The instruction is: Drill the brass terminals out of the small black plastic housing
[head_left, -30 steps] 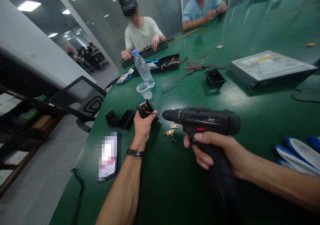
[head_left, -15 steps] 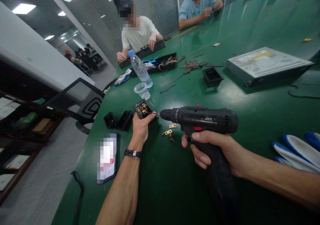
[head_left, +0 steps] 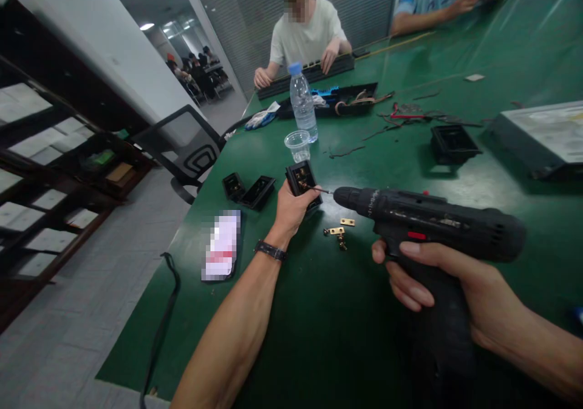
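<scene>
My left hand [head_left: 294, 206] is closed round a black plastic socket box [head_left: 297, 172] with brass contacts inside, its open face tilted toward the drill. In my right hand [head_left: 437, 269] is a black cordless drill [head_left: 437, 215], held by its handle and pointing left. The drill's thin bit reaches into the box past my left thumb; the exact spot where its tip sits is hard to make out. Below the chuck, small brass strips [head_left: 337, 231] and several screws [head_left: 342, 245] lie on the green table [head_left: 300, 312].
Two similar black boxes [head_left: 257, 192] and a phone [head_left: 222, 245] lie on the left. Beyond my left hand stand a clear cup [head_left: 298, 146] and a water bottle [head_left: 303, 105]. Another black box [head_left: 453, 143] and a metal drive [head_left: 546, 136] are at right. Two people sit across the table.
My view has swung left, so the scene sits further right. The box in my left hand has turned, its face now less visible. Both hands keep their holds.
</scene>
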Motion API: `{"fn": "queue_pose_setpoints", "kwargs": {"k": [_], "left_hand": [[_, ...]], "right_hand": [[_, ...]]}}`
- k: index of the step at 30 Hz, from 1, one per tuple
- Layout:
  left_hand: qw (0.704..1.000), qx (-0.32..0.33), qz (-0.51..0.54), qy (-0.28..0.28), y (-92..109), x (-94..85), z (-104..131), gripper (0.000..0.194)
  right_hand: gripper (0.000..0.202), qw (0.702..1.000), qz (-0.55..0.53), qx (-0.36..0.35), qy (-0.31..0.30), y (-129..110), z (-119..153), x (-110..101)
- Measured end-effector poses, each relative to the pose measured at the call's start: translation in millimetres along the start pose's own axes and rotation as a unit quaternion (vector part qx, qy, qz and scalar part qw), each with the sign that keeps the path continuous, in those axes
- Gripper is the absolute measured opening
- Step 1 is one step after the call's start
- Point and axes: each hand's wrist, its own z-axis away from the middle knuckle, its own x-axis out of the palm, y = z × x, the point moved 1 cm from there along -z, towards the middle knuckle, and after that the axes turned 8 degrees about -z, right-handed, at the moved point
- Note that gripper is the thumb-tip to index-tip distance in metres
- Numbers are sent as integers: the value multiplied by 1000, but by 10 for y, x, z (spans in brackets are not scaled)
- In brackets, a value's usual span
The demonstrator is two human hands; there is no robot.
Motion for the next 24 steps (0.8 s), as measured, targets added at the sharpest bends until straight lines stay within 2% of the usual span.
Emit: {"fn": "queue_pose_setpoints", "kwargs": {"k": [24], "left_hand": [[1000,13,-9,-4,-27,-5,-21,39]], "right_hand": [[26,1000,24,-7,15,-18,3,9]]}}
